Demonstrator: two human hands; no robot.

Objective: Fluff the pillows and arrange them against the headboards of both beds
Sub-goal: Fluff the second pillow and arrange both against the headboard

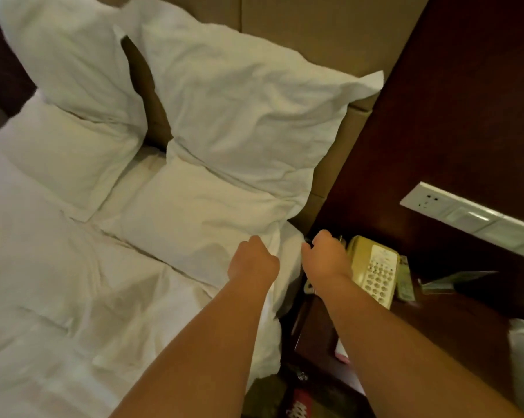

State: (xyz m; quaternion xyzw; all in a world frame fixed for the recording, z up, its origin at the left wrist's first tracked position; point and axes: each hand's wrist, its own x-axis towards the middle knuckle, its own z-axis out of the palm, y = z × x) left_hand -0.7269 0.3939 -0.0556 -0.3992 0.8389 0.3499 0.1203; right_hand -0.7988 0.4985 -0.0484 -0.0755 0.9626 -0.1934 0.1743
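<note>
At the head of the bed (43, 282), four white pillows sit in two ranks. Two back pillows (248, 95) stand propped against the headboard (300, 22), and two front pillows (68, 164) lie flat before them, presumably to hold them up. The left hand (253, 260) has its fingers curled into the near corner of the right front pillow (200, 212), judged a grip to tug it square. The right hand (327, 254) hovers just beside the mattress edge, fingers curled; whether they hold cloth cannot be told. A telephone (372, 267) sits on the bedside desk (315, 330). Its keypad lettering and the print on a red packet (298, 405) are unreadable.
</note>
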